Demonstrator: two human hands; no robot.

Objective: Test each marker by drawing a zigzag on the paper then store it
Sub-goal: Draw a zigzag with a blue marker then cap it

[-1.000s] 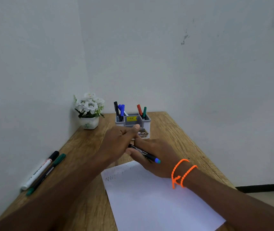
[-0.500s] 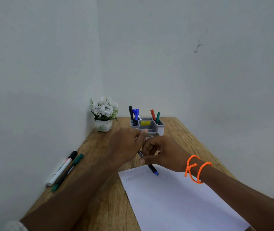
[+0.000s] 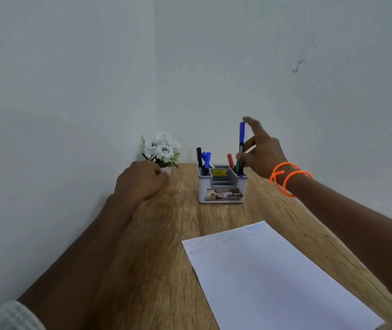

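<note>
My right hand (image 3: 260,153), with orange bands at the wrist, holds a blue-capped marker (image 3: 241,139) upright, its lower end in the right rear compartment of the grey organizer (image 3: 222,194). A red marker (image 3: 230,159) and a green one stand in that same compartment. A black marker (image 3: 199,158) and blue markers (image 3: 207,159) stand in the left compartment. My left hand (image 3: 141,182) rests as a loose fist on the table, left of the organizer, with nothing visible in it. The white paper (image 3: 273,277) lies near me with faint zigzags along its far edge.
A small pot of white flowers (image 3: 162,148) stands in the back left corner, just behind my left hand. The wooden table (image 3: 161,258) is hemmed by walls on the left and at the back. Its right edge runs close beside the paper.
My right hand lifted the marker from over the paper and carried it to the organizer, turning it upright. My left hand let go and drew left. The view shifted; the markers lying at the left are out of frame.
</note>
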